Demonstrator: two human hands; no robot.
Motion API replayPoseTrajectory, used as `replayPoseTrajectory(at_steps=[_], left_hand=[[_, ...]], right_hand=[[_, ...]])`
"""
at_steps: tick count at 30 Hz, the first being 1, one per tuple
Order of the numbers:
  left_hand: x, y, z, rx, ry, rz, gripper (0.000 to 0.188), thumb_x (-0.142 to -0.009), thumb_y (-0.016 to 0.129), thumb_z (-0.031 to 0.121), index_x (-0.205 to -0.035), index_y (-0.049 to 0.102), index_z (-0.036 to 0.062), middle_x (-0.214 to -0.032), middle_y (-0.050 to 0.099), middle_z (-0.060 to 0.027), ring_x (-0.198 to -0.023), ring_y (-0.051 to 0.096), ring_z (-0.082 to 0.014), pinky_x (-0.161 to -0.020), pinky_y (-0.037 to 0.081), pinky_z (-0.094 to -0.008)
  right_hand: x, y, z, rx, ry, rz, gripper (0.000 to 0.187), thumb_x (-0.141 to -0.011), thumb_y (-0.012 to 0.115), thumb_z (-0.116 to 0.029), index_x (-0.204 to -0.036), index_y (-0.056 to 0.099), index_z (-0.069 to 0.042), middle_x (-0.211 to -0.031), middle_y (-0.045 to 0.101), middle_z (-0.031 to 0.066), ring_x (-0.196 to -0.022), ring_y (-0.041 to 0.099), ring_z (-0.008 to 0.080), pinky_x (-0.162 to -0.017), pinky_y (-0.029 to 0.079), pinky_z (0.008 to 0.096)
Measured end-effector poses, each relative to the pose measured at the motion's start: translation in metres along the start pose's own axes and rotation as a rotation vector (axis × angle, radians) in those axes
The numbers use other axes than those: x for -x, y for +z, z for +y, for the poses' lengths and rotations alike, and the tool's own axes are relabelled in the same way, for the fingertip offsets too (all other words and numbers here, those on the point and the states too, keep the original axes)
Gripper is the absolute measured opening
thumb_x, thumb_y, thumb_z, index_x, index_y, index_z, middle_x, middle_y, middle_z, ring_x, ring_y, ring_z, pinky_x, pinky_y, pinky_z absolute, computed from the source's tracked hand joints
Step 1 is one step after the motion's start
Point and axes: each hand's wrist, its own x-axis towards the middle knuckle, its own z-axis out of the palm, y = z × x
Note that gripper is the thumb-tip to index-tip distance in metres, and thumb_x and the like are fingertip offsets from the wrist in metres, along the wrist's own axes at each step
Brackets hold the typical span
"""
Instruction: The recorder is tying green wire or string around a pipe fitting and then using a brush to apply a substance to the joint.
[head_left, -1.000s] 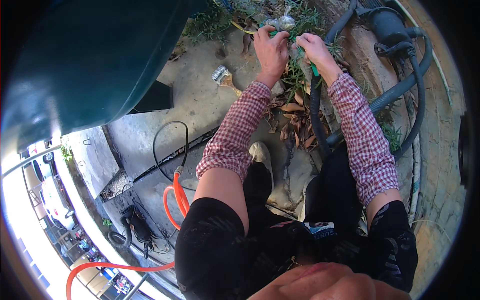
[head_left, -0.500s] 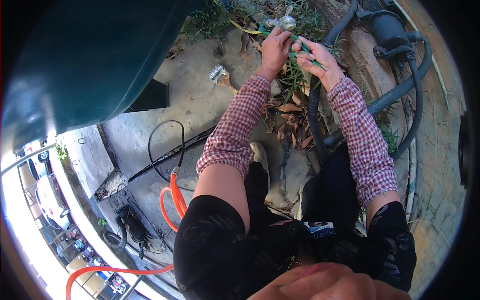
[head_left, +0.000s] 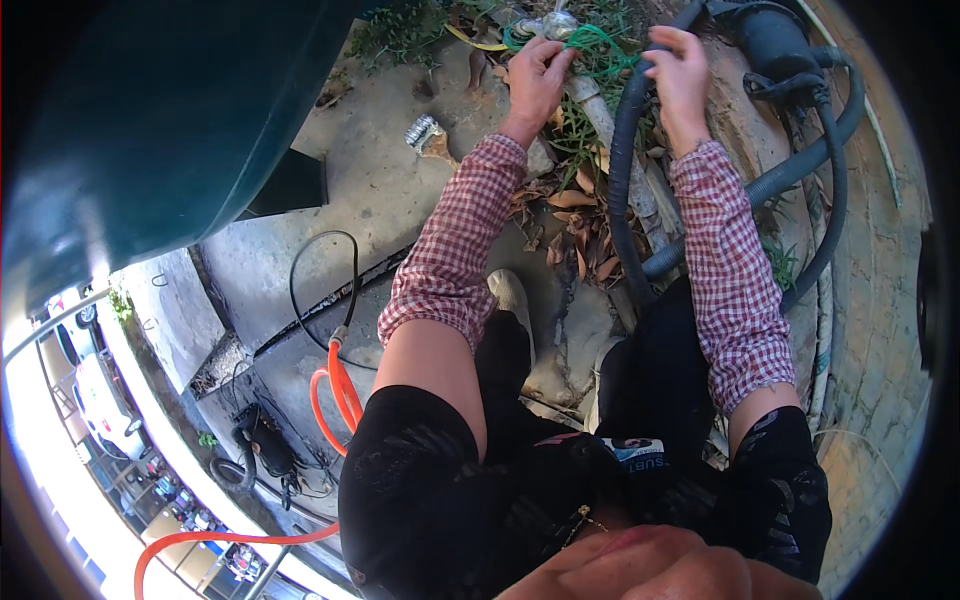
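Note:
My left hand (head_left: pixel 535 82) pinches green twine (head_left: pixel 603 48) between thumb and fingertips at the upper middle. Loose loops of it spread to the right of the fingers. Just beyond is a shiny silver-coated fitting (head_left: pixel 560 25), with more green strands around its base. My right hand (head_left: pixel 682 82) is held apart to the right, beside a thick black hose (head_left: pixel 622 160); its fingers are partly spread. Whether a thin strand touches those fingertips is hard to see. A paintbrush (head_left: pixel 428 137) with silver-covered bristles lies on the stone to the left of my left forearm.
A large dark green tank (head_left: pixel 180 120) fills the upper left. Right stand a black pump (head_left: pixel 775 55) and a ribbed hose (head_left: pixel 790 172). Dry leaves (head_left: pixel 580 225) lie below my hands. An orange hose (head_left: pixel 342 385) curves at left. A pale pipe (head_left: pixel 600 115) runs among weeds.
My hands were close together on the twine. My right hand has moved away to the right and its fingers have spread. The twine now lies in wider loops beside my left hand.

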Motion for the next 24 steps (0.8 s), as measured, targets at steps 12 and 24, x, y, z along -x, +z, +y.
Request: replayPoseTrajectory(at_steps=[12,24], left_hand=[[-0.008,-0.002,0.020,-0.237,0.165,0.030,0.008,-0.075,0.061,0.010,-0.079,0.063,0.0034,-0.070,0.054,-0.0108,-0.061,0.056,-0.0281,-0.053,0.043,-0.0349],[-0.023,-0.022,0.043,-0.211,0.158,-0.298,0.013,-0.084,0.049,0.007,-0.082,0.055,-0.0053,-0.079,0.054,-0.0182,-0.067,0.051,-0.0338,-0.061,0.042,-0.0411]], right_hand=[[0.021,0.029,0.027,0.499,-0.550,-0.321,0.047,-0.070,0.063,-0.008,-0.114,0.049,-0.005,-0.102,0.055,0.0145,-0.077,0.058,0.0298,-0.068,0.046,0.0392],[0.013,0.020,-0.032,0.175,0.014,-0.516,0.016,-0.081,0.048,-0.002,-0.066,0.041,0.001,-0.053,0.036,0.0028,-0.044,0.027,0.0134,-0.045,0.025,0.0294]])
